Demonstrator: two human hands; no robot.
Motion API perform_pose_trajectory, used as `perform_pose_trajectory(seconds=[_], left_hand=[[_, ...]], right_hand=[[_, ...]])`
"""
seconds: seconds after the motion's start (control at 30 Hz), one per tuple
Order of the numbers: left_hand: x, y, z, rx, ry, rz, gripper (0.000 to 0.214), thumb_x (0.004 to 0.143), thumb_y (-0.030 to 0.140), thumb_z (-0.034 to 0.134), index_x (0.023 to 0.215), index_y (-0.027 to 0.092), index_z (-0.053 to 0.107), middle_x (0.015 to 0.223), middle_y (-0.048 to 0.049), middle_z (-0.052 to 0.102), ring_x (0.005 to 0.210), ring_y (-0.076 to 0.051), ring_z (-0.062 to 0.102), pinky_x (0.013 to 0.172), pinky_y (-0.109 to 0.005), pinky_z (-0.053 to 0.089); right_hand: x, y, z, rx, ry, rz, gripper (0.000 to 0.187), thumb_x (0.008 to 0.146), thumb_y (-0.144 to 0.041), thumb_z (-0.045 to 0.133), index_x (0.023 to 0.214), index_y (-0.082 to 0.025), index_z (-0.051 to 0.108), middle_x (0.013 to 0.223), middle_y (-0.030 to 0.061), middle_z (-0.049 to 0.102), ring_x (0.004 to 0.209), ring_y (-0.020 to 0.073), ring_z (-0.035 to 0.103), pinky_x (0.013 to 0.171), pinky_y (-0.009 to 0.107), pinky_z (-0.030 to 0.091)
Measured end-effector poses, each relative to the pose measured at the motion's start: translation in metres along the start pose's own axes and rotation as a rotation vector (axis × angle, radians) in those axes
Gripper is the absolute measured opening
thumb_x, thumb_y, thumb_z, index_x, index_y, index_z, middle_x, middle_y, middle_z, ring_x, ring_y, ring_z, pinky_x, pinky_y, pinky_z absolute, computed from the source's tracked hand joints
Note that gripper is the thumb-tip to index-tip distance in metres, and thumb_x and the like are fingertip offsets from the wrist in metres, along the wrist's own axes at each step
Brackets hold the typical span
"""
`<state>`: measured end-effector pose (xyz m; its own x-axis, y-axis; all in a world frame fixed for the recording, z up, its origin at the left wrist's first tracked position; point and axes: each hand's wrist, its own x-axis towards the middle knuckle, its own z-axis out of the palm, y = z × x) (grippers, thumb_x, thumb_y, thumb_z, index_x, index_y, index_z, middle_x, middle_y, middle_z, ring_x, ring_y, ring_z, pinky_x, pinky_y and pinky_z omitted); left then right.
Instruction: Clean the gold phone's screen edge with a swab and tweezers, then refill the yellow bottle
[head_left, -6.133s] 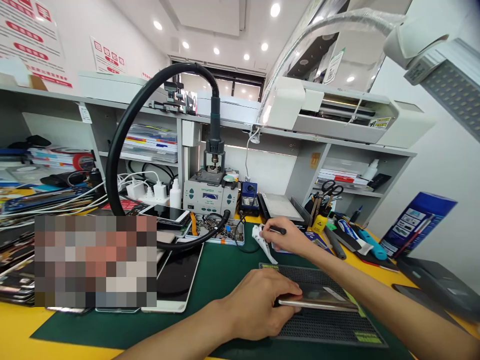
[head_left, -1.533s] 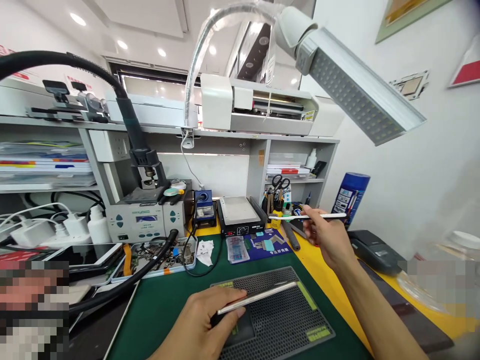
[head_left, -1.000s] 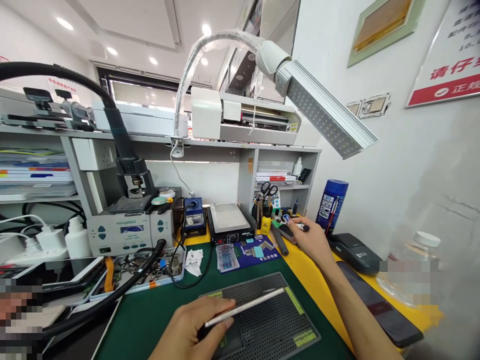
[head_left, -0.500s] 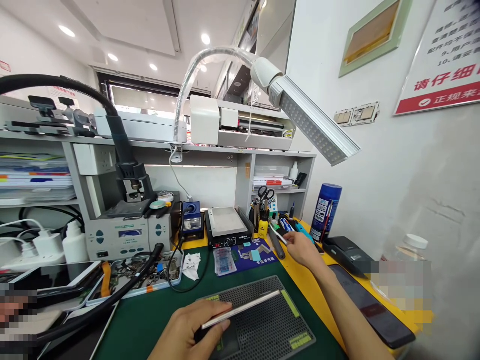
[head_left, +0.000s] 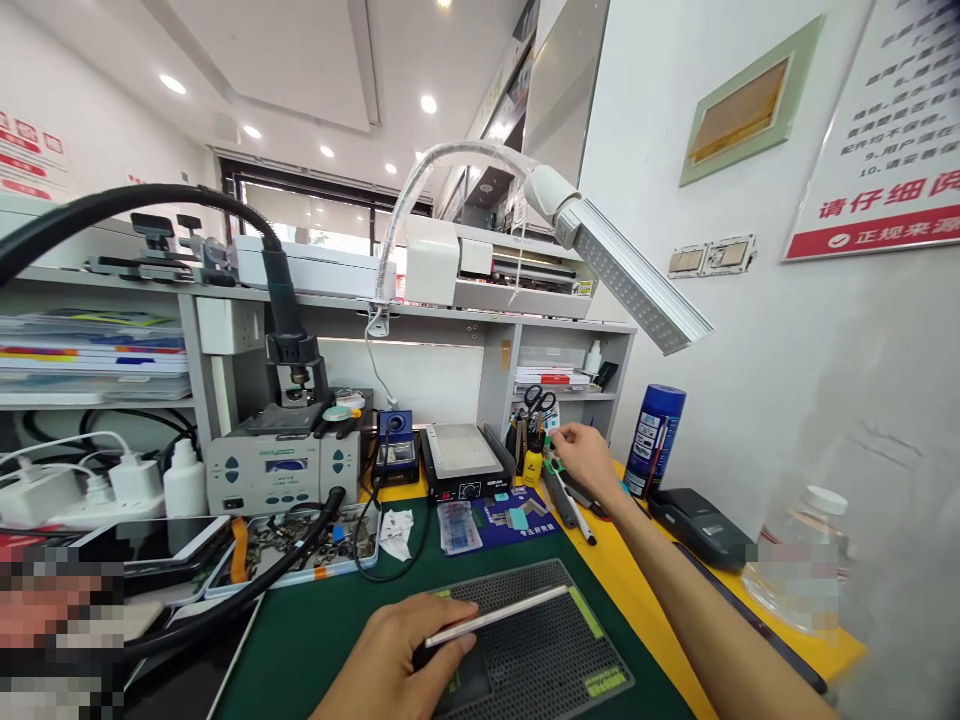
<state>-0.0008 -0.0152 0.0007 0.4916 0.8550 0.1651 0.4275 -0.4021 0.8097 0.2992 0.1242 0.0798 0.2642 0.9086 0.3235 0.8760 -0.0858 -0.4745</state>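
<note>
My left hand is closed on a thin silver phone. It holds the phone tilted up on its long edge over a black perforated mat. My right hand reaches far across the yellow table to a tool holder with scissors. Its fingers are pinched together by a small green-tipped tool; what they hold I cannot make out. A white pen lies on the table just below that hand.
A hot-air station with a black hose, a small heating plate, a parts tray and a blue can stand at the back. A lamp head hangs over the right side. A black device sits at the right.
My right hand has let go of the white pen, which now lies on the table, and has moved up to the tool holder. My left hand keeps the phone on edge.
</note>
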Motion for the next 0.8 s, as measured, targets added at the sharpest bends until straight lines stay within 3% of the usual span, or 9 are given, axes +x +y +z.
perform_pose_trajectory(seconds=[0.1, 0.27, 0.5, 0.63, 0.8], left_hand=[[0.0, 0.003, -0.002, -0.006, 0.002, 0.02, 0.036, 0.095, 0.045, 0.054, 0.123, 0.032, 0.072, 0.12, -0.0025, 0.072, 0.114, -0.028, 0.065, 0.095, -0.031, 0.052], [0.0, 0.007, -0.006, -0.016, -0.035, -0.029, 0.039, 0.094, 0.046, 0.055, 0.127, 0.033, 0.069, 0.126, -0.0008, 0.07, 0.116, -0.028, 0.063, 0.086, -0.028, 0.055], [-0.003, 0.006, -0.007, 0.008, -0.036, -0.035, 0.04, 0.094, 0.049, 0.053, 0.128, 0.034, 0.068, 0.129, 0.0006, 0.068, 0.123, -0.029, 0.059, 0.089, -0.031, 0.055], [-0.003, 0.006, -0.006, 0.005, -0.032, -0.023, 0.037, 0.093, 0.047, 0.054, 0.124, 0.034, 0.071, 0.126, 0.0008, 0.07, 0.12, -0.028, 0.06, 0.099, -0.033, 0.05], [-0.002, 0.004, -0.004, 0.014, -0.009, -0.014, 0.036, 0.093, 0.046, 0.055, 0.121, 0.033, 0.072, 0.122, -0.0001, 0.071, 0.116, -0.028, 0.062, 0.098, -0.034, 0.05]], right_hand=[[0.029, -0.02, -0.004, -0.026, 0.041, -0.002, 0.034, 0.098, -0.036, 0.06, 0.126, -0.017, 0.059, 0.122, 0.0094, 0.064, 0.1, 0.0223, 0.066, 0.085, 0.042, 0.057], [0.058, -0.036, 0.001, -0.095, -0.027, 0.017, 0.03, 0.097, -0.034, 0.062, 0.122, -0.017, 0.062, 0.122, 0.0089, 0.064, 0.103, 0.0227, 0.065, 0.087, 0.043, 0.057], [0.068, -0.036, 0.006, -0.184, -0.126, 0.022, 0.028, 0.098, -0.035, 0.061, 0.12, -0.017, 0.062, 0.119, 0.008, 0.065, 0.098, 0.0212, 0.067, 0.083, 0.04, 0.058], [0.07, -0.034, 0.002, -0.259, -0.109, -0.002, 0.03, 0.097, -0.034, 0.062, 0.121, -0.017, 0.062, 0.121, 0.0083, 0.065, 0.1, 0.0223, 0.066, 0.085, 0.042, 0.058], [0.066, -0.037, -0.003, -0.382, -0.066, -0.088, 0.031, 0.097, -0.034, 0.062, 0.123, -0.018, 0.061, 0.124, 0.0091, 0.063, 0.105, 0.0232, 0.065, 0.088, 0.043, 0.056]])
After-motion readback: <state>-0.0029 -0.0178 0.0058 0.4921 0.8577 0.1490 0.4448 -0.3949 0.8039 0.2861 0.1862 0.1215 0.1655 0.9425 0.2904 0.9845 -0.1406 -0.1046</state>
